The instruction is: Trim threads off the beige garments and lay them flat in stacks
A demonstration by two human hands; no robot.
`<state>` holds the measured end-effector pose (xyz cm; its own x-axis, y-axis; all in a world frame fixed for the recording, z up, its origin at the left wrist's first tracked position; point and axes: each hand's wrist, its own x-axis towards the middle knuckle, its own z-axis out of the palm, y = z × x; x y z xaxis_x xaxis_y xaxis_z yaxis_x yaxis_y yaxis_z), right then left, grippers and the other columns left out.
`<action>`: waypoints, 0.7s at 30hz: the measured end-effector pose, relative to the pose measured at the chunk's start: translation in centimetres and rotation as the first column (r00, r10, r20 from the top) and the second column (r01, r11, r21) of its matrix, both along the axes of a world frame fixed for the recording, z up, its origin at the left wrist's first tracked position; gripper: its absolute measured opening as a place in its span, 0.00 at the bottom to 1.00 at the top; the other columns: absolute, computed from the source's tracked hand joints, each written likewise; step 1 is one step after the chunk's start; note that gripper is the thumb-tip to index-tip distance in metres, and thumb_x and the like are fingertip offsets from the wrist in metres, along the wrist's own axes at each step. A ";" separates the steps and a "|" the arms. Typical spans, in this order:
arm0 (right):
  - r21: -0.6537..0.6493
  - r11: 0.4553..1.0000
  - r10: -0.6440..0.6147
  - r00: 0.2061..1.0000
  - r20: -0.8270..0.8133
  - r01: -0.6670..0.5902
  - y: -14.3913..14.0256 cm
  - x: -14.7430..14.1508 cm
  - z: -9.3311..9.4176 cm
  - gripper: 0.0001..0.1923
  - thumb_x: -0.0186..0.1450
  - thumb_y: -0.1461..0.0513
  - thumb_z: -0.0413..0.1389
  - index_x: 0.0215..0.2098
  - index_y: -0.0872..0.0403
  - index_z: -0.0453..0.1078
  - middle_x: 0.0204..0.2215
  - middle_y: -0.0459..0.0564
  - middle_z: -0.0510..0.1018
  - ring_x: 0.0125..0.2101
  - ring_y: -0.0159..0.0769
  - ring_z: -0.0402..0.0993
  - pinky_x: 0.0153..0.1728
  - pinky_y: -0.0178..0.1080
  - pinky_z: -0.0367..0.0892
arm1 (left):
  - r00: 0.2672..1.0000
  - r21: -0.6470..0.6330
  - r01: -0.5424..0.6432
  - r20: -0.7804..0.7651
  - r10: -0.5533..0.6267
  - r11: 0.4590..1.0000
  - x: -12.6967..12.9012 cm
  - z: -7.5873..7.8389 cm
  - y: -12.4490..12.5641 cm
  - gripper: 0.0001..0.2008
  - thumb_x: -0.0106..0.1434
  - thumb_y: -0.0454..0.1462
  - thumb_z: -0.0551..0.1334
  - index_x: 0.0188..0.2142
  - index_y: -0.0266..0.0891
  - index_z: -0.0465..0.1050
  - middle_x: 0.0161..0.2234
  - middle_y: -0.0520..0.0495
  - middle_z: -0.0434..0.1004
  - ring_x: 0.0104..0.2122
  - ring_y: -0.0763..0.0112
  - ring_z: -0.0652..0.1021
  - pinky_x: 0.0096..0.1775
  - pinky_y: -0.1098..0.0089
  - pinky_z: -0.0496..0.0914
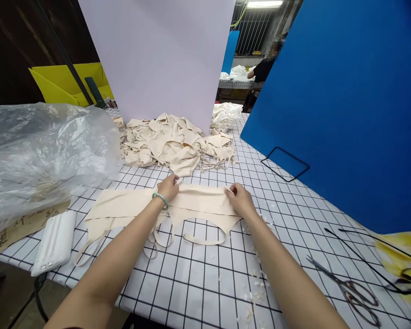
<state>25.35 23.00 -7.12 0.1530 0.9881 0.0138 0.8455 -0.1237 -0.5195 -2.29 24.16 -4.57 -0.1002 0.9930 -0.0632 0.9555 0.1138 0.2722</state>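
A white tabletop ruled with a black grid [205, 283] runs between a tall pale lilac board [157, 55] and a blue board [345, 100], with another person at work at a far table beyond them. At the far left lies a heap of crumpled clear plastic sheeting [37, 151], and below it a white ribbed plastic case [55, 242]. Behind the hands sits a pile of cream cloth cut pieces [178, 141].

The flat cream fabric garment piece with thin straps [198, 205] lies spread just in front of the person. The left hand [168, 187], with a green bangle on its wrist, pinches the top edge near the middle; the right hand [239, 198] pinches the same edge at the right end, both closed lightly on the cloth. The piece looks light, limp and easily creased, so edges and corners seem the best holds; its straps trail loose toward the person. At the far right lie dark metal scissors [349, 288].
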 end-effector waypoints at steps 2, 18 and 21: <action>0.038 0.999 0.011 1.000 -0.024 -0.010 -0.2 0.0 -0.1 0.07 0.65 0.57 0.49 0.38 0.50 0.64 0.30 0.47 0.74 0.32 0.39 0.69 0.34 0.38 0.60 | 1.000 0.046 -0.007 -0.009 0.008 0.999 0.1 0.1 -0.4 0.23 0.62 0.30 0.53 0.56 0.43 0.66 0.51 0.42 0.75 0.53 0.58 0.73 0.53 0.57 0.66; 0.204 0.884 0.418 0.907 0.057 -0.420 -12.5 -0.2 2.5 0.07 0.69 0.60 0.49 0.33 0.51 0.65 0.30 0.49 0.74 0.32 0.40 0.69 0.36 0.42 0.61 | 0.845 0.238 0.469 0.158 -0.510 0.850 2.8 -0.3 -5.4 0.20 0.67 0.33 0.53 0.58 0.37 0.68 0.63 0.38 0.64 0.64 0.59 0.63 0.66 0.53 0.56; 0.194 0.943 0.254 0.961 0.108 -0.271 -15.7 -2.2 1.6 0.12 0.66 0.53 0.56 0.30 0.51 0.63 0.28 0.48 0.73 0.30 0.40 0.68 0.34 0.41 0.59 | 0.573 0.308 0.613 0.460 -0.678 0.728 6.1 -0.6 -7.7 0.16 0.62 0.27 0.54 0.45 0.38 0.75 0.50 0.41 0.76 0.52 0.66 0.74 0.57 0.64 0.69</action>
